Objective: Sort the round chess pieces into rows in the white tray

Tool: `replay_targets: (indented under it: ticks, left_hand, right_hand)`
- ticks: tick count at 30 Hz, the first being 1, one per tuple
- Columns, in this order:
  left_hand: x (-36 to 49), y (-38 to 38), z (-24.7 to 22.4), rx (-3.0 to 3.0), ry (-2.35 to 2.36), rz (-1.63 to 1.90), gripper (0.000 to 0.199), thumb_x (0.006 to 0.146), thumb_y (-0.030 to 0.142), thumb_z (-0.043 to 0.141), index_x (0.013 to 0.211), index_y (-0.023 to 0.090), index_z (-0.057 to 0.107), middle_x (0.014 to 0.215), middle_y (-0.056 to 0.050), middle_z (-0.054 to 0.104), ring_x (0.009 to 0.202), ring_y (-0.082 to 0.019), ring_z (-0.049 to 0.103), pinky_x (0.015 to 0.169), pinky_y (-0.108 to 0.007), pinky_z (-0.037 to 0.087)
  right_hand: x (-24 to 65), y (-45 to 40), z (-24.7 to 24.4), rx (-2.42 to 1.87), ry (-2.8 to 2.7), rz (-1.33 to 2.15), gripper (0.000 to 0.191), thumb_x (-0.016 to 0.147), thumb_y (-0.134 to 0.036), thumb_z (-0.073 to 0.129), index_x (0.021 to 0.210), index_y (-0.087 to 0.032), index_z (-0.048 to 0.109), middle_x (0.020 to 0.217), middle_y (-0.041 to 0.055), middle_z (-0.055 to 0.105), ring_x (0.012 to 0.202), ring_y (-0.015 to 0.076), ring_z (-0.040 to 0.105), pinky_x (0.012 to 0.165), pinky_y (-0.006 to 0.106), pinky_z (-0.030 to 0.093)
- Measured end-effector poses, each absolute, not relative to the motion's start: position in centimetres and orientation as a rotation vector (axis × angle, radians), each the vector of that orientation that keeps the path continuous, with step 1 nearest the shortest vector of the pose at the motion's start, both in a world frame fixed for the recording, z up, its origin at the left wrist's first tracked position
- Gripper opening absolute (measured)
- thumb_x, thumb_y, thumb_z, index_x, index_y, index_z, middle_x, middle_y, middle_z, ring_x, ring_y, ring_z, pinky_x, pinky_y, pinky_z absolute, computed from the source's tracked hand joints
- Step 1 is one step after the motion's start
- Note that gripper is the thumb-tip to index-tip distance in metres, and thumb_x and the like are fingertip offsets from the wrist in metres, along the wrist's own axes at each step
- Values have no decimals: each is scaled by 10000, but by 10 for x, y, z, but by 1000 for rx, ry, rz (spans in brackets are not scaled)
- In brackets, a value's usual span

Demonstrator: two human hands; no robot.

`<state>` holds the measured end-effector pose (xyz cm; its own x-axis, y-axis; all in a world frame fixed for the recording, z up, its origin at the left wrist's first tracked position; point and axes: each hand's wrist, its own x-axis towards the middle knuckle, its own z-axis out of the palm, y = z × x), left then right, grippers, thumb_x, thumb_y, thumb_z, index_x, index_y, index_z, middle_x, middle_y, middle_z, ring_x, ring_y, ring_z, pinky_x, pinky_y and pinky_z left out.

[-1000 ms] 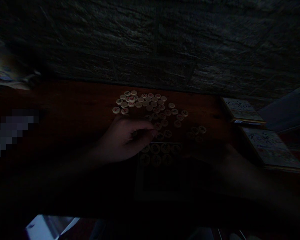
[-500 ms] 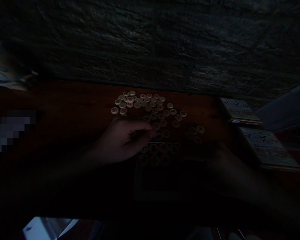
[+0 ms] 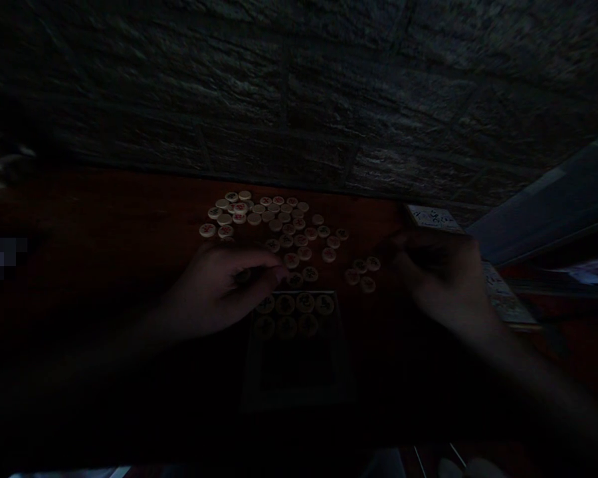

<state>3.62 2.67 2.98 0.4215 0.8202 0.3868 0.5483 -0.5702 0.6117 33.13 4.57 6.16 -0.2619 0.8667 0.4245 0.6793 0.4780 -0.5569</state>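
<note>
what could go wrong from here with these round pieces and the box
The left hand hovers close to the loose pieces, so a sleeve or knuckle might scatter them. Some overlap at the far left and could slide. Deep shadow over the box might make a piece easy to misplace.

The left hand (image 3: 229,285), just below nine o'clock of centre, is bare, with a slim thumb and a smooth, rounded back (its finer markings are lost in the gloom). The left forearm (image 3: 149,332), toward eight o'clock, is uncovered where it shows, then sinks into black shadow. The right hand (image 3: 448,272), near three o'clock, is bare too, its fingers slender (their ends are too dark to make out). The right forearm (image 3: 518,358), toward four o'clock, shows uncovered and tapers to the wrist; any sleeve farther back is hidden in darkness.
</note>
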Motion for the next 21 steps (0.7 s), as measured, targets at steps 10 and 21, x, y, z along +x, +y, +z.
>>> replay_targets:
  ticks: [10, 21]
  left_hand:
    - [35, 28, 28, 2318, 1179, 933, 193, 973, 276, 595, 922, 203, 766, 858, 17, 794, 713, -113, 716, 634, -194, 505]
    - [36, 29, 28, 2307, 1201, 907, 198, 973, 287, 589, 931, 216, 768, 862, 18, 798, 714, -119, 717, 634, -201, 510]
  right_hand:
    - [354, 80, 48, -1584, -2456, 293, 287, 858, -251, 638, 1099, -229, 792, 1053, 51, 795, 852, 221, 756, 683, 282, 551]
    - [356, 82, 48, -1644, -2418, 372, 202, 823, -217, 650, 959, -208, 799, 936, 63, 799, 802, 249, 760, 643, 330, 564]
